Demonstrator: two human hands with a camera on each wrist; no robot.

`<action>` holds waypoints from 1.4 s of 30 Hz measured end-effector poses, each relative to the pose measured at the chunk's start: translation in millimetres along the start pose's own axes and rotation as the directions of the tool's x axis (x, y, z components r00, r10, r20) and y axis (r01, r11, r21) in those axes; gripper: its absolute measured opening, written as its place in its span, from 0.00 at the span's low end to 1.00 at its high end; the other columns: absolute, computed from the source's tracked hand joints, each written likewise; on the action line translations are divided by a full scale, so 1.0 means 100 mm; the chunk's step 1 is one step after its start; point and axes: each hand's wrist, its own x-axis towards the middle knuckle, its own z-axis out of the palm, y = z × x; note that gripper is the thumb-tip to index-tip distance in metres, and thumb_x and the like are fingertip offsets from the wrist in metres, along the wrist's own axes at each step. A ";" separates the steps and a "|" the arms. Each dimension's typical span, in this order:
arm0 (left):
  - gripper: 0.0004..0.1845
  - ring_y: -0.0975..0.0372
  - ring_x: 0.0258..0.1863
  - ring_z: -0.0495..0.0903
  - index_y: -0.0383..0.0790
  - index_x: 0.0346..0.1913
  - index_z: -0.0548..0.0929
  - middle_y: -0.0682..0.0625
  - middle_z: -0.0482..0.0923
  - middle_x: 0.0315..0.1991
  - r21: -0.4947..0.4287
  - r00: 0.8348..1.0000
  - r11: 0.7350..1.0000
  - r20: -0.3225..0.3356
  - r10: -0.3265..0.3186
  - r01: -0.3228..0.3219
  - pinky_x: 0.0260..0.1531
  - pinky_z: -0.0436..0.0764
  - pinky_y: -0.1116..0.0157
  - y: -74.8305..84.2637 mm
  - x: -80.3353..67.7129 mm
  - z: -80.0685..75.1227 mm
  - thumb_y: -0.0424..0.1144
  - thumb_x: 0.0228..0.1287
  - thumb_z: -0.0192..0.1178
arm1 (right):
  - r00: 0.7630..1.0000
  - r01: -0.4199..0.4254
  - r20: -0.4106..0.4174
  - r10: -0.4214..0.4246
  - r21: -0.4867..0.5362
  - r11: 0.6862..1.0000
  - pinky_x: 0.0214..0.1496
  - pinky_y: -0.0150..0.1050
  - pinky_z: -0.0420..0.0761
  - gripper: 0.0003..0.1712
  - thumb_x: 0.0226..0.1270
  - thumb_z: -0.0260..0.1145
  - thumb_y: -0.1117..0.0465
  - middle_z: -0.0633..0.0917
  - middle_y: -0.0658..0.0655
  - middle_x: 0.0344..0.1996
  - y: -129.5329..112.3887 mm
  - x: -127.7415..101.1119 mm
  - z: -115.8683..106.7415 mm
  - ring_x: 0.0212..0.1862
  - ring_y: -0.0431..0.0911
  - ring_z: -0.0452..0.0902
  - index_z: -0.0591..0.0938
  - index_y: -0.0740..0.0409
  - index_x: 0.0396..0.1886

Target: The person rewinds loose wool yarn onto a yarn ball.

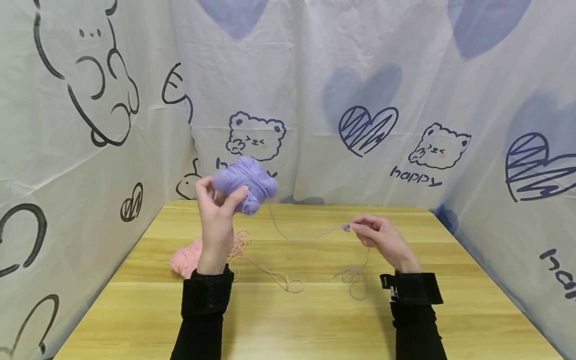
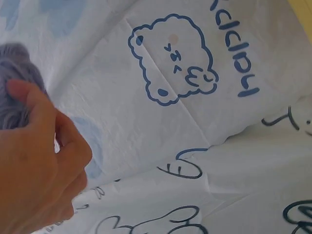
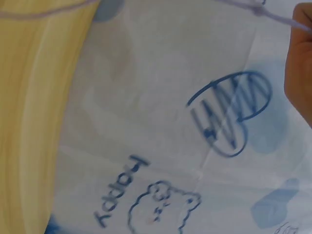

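Note:
In the head view my left hand grips a lavender ball of yarn, raised above the table's far side. My right hand pinches the same yarn between thumb and fingertips, at a small bunched bit. A slack strand sags from the ball to those fingertips. Below the right hand, the loose yarn tail hangs down and curls on the table. The left wrist view catches part of the ball under my thumb. In the right wrist view, a small knot shows on the strand.
Behind my left wrist lies a pink ball of yarn, its loose strand trailing right across the wooden table. White curtains printed with hearts and bears enclose the back and sides.

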 end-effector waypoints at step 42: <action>0.04 0.47 0.58 0.65 0.42 0.35 0.83 0.36 0.63 0.60 0.583 0.807 0.652 0.586 0.076 -0.484 0.53 0.75 0.48 -0.38 -0.33 0.49 0.38 0.60 0.65 | 0.650 0.405 -0.186 -0.737 -0.736 0.542 0.43 0.37 0.65 0.07 0.54 0.69 0.72 0.81 0.55 0.30 -0.36 0.22 1.14 0.35 0.47 0.72 0.84 0.59 0.32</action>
